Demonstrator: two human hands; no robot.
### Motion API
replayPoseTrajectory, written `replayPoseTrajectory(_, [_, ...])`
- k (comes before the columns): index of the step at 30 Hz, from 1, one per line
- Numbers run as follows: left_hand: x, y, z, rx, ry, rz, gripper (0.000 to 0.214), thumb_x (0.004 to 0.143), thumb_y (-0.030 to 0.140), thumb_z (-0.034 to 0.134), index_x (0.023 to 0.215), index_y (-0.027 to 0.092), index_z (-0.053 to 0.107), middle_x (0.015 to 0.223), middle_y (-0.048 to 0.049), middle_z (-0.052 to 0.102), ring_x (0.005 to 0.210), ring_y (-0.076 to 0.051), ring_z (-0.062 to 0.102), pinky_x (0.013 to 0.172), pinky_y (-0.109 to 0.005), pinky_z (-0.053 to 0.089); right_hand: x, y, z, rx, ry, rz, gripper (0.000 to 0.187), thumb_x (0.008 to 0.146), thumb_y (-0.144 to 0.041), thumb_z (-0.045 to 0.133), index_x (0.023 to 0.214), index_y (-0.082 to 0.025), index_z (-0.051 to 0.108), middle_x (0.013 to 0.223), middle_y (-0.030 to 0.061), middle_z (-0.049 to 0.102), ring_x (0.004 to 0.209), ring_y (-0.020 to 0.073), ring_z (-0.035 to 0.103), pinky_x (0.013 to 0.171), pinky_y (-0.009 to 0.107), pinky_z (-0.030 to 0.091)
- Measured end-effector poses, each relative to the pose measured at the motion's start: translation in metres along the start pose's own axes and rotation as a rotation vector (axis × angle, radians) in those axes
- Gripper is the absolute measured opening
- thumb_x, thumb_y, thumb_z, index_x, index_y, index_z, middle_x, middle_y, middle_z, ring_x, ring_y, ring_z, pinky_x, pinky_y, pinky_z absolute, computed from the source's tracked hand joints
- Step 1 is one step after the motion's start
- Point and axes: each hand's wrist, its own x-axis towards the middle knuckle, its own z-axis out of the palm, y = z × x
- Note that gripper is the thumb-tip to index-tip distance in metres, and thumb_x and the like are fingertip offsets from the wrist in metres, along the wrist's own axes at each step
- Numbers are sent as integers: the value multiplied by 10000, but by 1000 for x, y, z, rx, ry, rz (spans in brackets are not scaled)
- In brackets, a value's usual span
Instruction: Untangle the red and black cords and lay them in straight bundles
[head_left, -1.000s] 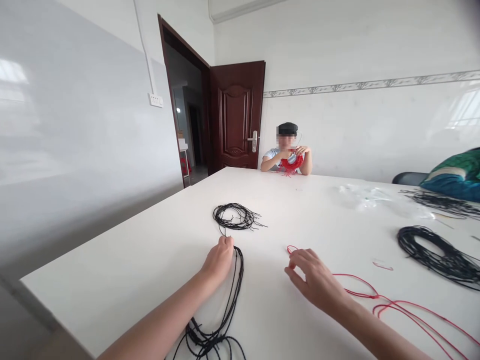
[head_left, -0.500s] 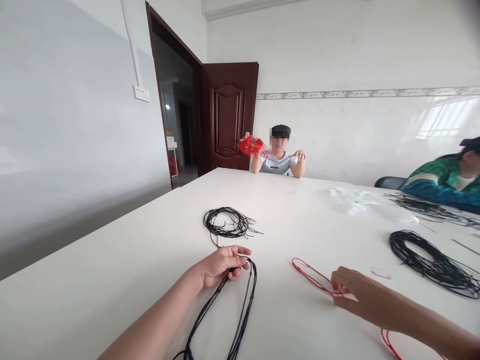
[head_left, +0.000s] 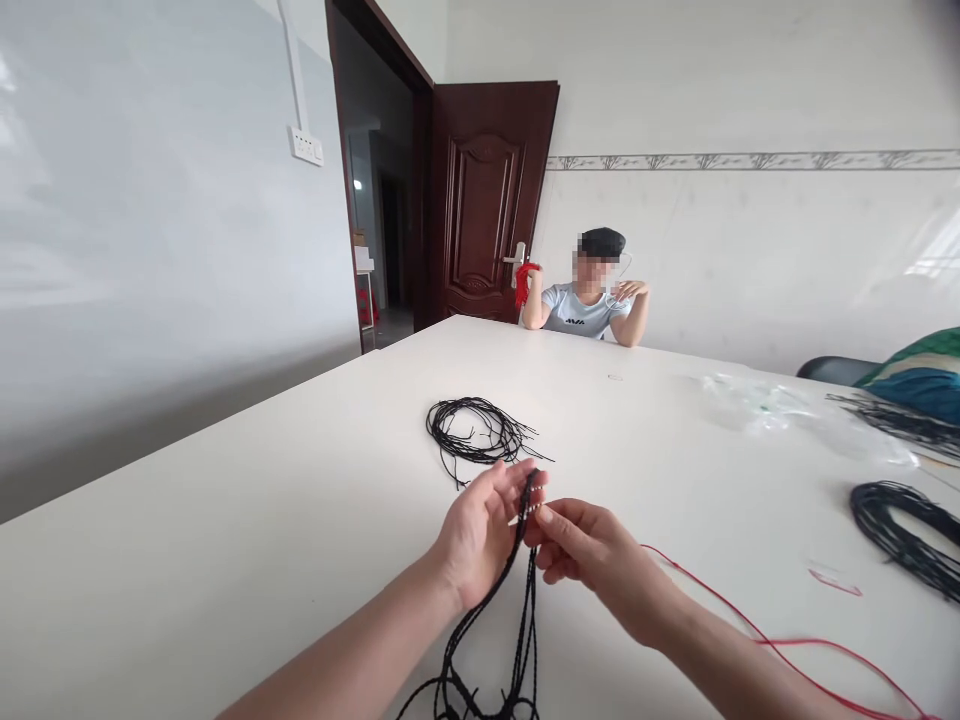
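Both hands are raised together above the white table, close to its middle. My left hand (head_left: 478, 535) is shut around a black braided cord (head_left: 527, 520), whose strands hang down to a tangled end near the bottom of the view. My right hand (head_left: 592, 547) pinches a thin, pale-tipped strand against that cord. A red cord (head_left: 780, 640) runs from beneath my right hand toward the lower right, and its link to the pinched strand is hidden. Just beyond my hands lies a loose black cord bundle (head_left: 472, 430).
A seated person (head_left: 589, 300) at the far end holds a red cord bundle (head_left: 527, 278) up by the shoulder. A black cord coil (head_left: 900, 535), a clear plastic bag (head_left: 772, 410) and a small red scrap (head_left: 834, 582) lie on the right. A green-and-blue sleeve (head_left: 915, 385) shows there.
Both hands have lifted off the table and come together, raising the black cord. The red loop no longer lies flat. The seated person has moved the red bundle lower.
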Motion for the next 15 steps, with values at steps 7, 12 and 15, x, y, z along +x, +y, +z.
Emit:
replayPoseTrajectory(7, [-9,-10,16,284,48,59,433,774,376,488,1187,253,442,1205,-63,492,1047,-206,472,826,-326,397,6,16,-12,195,-44,-105,281,750,-407,556,774,-131,598,673,15,529,590,90,468,608,248,410])
replayPoseTrajectory(12, [-3,-9,16,281,158,70,496,724,294,577,1186,265,399,1043,-57,594,856,-172,563,702,-294,442,4,16,-18,206,-130,-137,322,815,-411,455,733,-134,598,679,22,547,664,113,513,662,266,418])
replayPoseTrajectory(15, [1,-9,15,286,223,78,455,702,270,605,1127,224,448,916,-45,631,824,-155,568,724,-281,438,2,16,-17,187,-104,-137,325,822,-415,430,757,-152,610,718,14,548,692,118,519,663,265,417])
